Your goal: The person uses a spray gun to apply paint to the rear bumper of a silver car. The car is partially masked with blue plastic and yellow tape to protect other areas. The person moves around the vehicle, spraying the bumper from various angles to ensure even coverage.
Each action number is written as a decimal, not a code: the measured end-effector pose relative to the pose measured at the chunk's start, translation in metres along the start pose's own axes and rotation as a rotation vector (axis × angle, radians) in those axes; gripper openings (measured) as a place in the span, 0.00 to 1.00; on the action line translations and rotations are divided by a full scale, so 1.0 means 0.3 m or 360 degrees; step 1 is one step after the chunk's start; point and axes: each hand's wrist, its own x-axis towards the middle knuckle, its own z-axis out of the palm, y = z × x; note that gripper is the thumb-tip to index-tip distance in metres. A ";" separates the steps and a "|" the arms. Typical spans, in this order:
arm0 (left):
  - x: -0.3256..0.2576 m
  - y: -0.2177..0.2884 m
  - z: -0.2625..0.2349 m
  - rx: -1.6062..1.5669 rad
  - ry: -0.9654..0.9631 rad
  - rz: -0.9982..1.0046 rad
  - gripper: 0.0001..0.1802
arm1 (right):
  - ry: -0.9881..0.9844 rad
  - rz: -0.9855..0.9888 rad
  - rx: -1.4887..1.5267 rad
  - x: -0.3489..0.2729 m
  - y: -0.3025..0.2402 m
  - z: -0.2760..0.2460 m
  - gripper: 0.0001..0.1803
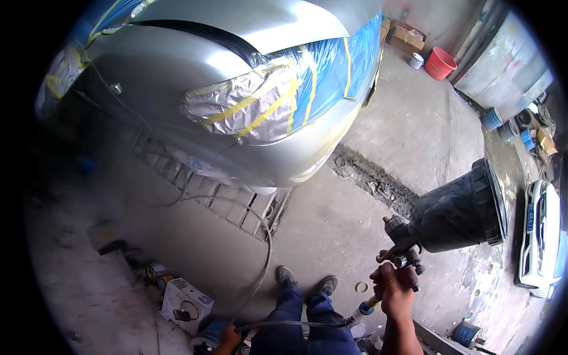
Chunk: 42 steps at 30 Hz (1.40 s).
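My right hand (397, 293) is wrapped round the handle of a paint spray gun (404, 236). The gun's large black cup (458, 213) tilts out to the right. An air hose (290, 323) runs from below the gun across my legs to my left hand (228, 338), which is closed on it at the lower edge. From there the hose loops over the floor toward the vehicle. Ahead is a silver-grey car body (165, 65). Blue masking film (331, 77), silvery sheeting (236, 103) and yellow tape cover part of it.
A brick-lined floor grating (231, 204) and a rubble-filled trench (373, 177) lie before the car. Left of my feet stands a white box (186, 300). A red bucket (440, 63) and a cardboard box (407, 38) stand far right; a white car (538, 236) is at right.
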 end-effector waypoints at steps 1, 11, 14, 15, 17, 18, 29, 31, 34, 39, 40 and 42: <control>0.001 0.024 -0.006 -0.0026 0.0020 -0.0008 0.15 | 0.0096 -0.0045 -0.0014 -0.010 -0.035 -0.009 0.18; 0.094 -0.001 -0.034 -0.0292 0.0008 0.0137 0.12 | -0.0242 0.0005 -0.0282 -0.119 -0.198 0.146 0.14; 0.098 -0.020 -0.048 -0.0205 0.0096 0.0125 0.10 | -0.0623 -0.0002 -0.0125 -0.132 -0.218 0.217 0.18; 0.082 0.015 -0.090 -0.0192 0.0101 0.0165 0.09 | -0.0690 0.0023 -0.0085 -0.129 -0.232 0.233 0.19; 0.051 0.095 -0.147 -0.0191 0.0114 0.0207 0.09 | -0.0734 0.0005 -0.0165 -0.090 -0.251 0.229 0.20; 0.036 0.122 -0.165 -0.0204 0.0125 0.0199 0.09 | -0.0706 0.0028 -0.0178 -0.070 -0.272 0.227 0.20; -0.135 0.521 -0.011 -0.0397 0.0110 -0.0130 0.14 | -0.0139 -0.0091 -0.0179 0.289 -0.336 -0.254 0.21; -0.207 0.620 0.058 -0.0421 0.0166 -0.0197 0.16 | -0.0278 -0.0126 -0.0167 0.374 -0.350 -0.316 0.22; -0.338 0.773 0.107 -0.0453 0.0075 -0.0343 0.19 | -0.0582 -0.0036 -0.0195 0.464 -0.401 -0.356 0.23; -0.489 0.835 0.254 -0.0396 -0.0079 -0.0428 0.19 | -0.1302 0.0128 -0.0177 0.597 -0.420 -0.334 0.23; -0.514 0.843 0.284 -0.0425 -0.0083 -0.0432 0.19 | -0.1315 0.0138 -0.0171 0.613 -0.422 -0.326 0.21; -0.529 0.903 0.308 -0.0413 -0.0130 -0.0442 0.21 | -0.1143 0.0117 -0.0325 0.661 -0.406 -0.348 0.19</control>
